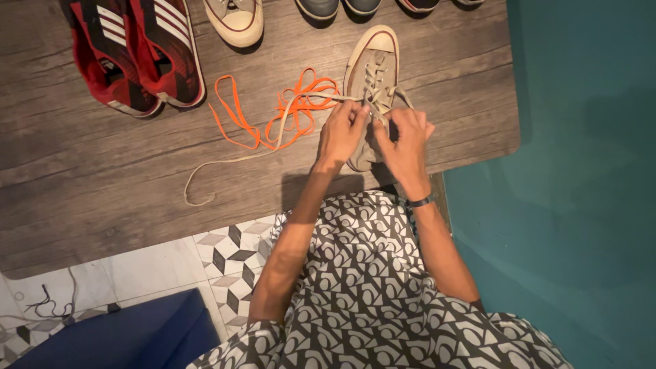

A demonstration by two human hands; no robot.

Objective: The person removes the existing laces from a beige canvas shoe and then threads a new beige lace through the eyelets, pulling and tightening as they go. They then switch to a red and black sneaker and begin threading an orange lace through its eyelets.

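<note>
A beige canvas sneaker (371, 65) lies on the wooden table (89, 178), toe pointing away from me. My left hand (340, 132) pinches its beige lace (225, 162), which trails left across the table in a long loose curve. My right hand (404, 140) grips the lace at the shoe's upper eyelets, close beside the left hand. An orange lace (273, 113) lies in a loose tangle just left of the sneaker.
A pair of red and black sports shoes (133, 51) sits at the far left. The second beige sneaker (236, 20) and other shoe toes (338, 7) line the far edge. A teal wall (588, 137) stands right; patterned floor tiles (232, 260) lie below.
</note>
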